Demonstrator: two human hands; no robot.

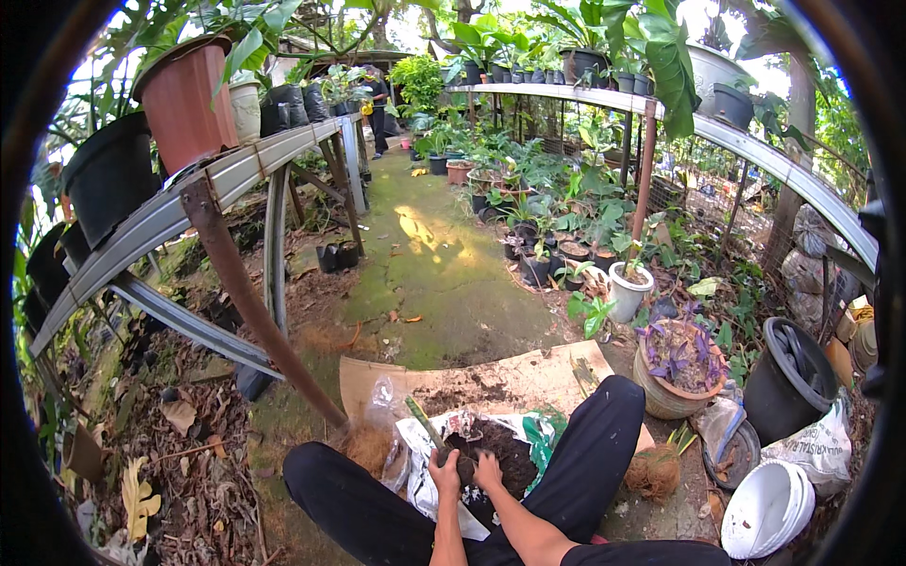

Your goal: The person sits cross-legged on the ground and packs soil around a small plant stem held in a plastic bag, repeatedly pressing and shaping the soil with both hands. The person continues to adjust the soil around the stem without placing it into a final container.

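Between my knees lies an opened plastic sack [417, 439] holding dark potting soil [506, 449]. My left hand [446, 472] grips the base of a plant cutting [423, 419] whose long green leaf points up and left. Dark soil or a root ball sits at its base, between the hands. My right hand [487, 470] is at the soil just right of that base, its fingers partly sunk in or hidden by it; whether it grips anything cannot be told. Under the sack spreads a cardboard sheet [566, 361] with scattered soil.
Coconut fibre [368, 447] lies left of the sack, more fibre [652, 472] beyond my right knee. At right stand a clay pot of purple plants [655, 396], a black bucket [775, 385] and stacked white bowls [768, 506]. A rusty post [262, 304] rises at left. A person [377, 110] stands far down the path.
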